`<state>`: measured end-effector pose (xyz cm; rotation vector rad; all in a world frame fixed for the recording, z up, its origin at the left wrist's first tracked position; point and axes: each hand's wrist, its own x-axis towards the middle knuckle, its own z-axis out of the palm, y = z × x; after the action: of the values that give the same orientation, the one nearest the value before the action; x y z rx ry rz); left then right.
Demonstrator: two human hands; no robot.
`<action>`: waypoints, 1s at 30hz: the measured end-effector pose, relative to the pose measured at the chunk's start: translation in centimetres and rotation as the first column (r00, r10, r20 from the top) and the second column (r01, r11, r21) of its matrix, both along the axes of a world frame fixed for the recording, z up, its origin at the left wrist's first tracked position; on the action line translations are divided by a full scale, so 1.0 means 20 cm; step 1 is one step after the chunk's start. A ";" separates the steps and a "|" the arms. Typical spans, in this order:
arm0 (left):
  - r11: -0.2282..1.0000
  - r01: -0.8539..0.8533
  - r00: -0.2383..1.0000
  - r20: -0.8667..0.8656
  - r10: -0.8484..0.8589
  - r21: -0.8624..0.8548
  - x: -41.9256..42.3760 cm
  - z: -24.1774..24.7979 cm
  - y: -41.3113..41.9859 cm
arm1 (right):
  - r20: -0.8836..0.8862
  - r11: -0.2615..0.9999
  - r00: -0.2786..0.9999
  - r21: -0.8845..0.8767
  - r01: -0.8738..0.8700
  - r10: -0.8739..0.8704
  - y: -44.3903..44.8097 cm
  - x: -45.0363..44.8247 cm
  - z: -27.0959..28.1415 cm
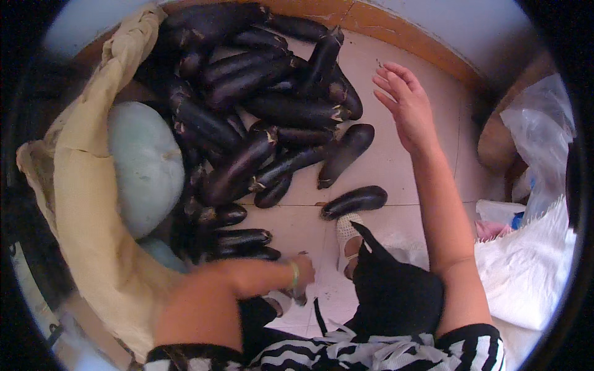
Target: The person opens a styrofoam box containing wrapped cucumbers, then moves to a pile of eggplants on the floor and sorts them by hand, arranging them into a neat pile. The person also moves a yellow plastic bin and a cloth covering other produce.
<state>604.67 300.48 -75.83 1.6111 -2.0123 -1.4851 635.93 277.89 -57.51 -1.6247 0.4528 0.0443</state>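
Observation:
A large pile of dark purple eggplants (250, 76) lies on the tiled floor before me. My right hand (403, 99) is raised to the right of the pile, its fingers apart and slightly bent, holding nothing. Below the pile, my left hand (304, 273) is low between my legs, a band on its wrist. Blur and the angle hide whether its fingers grip anything; a small dark shape shows just under it. One single eggplant (355, 201) rests apart from the others, by the toe of my woven shoe (348, 229). Several smaller eggplants (243, 237) lie near my left forearm.
A beige cloth sack (88, 185) with a rolled edge curves along the left, beside a big pale green gourd (146, 169). White woven sacking (524, 264) and clear plastic (538, 120) lie at the right. An orange-brown skirting (417, 41) borders the wall behind.

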 end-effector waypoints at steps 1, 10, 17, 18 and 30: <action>0.996 0.075 0.997 -0.039 -0.073 0.049 -0.23 -0.07 -0.06 | 0.001 1.000 1.000 0.010 -0.009 0.009 0.03 0.02 -0.04; 0.963 0.040 0.929 -0.364 0.062 0.266 -0.80 -0.21 -0.11 | -0.083 0.973 0.993 -0.206 -0.105 0.089 0.12 0.30 -0.45; 0.903 -0.396 0.913 -0.028 0.406 0.167 0.71 0.36 0.15 | 0.160 0.923 0.982 -0.384 -0.028 0.096 0.18 0.54 -0.72; 0.757 -0.626 0.779 0.104 0.618 0.189 0.87 0.47 0.22 | 0.217 0.946 0.976 -0.318 0.058 0.013 0.20 0.49 -0.67; 0.439 -0.711 0.214 0.426 0.879 -0.550 1.57 0.47 -0.26 | -0.083 0.918 0.920 0.072 0.390 -0.384 -0.80 -0.07 -0.53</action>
<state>636.01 295.36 -66.39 2.6816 -0.9478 -0.1968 634.51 261.98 -68.02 -1.4259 0.8085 -0.1778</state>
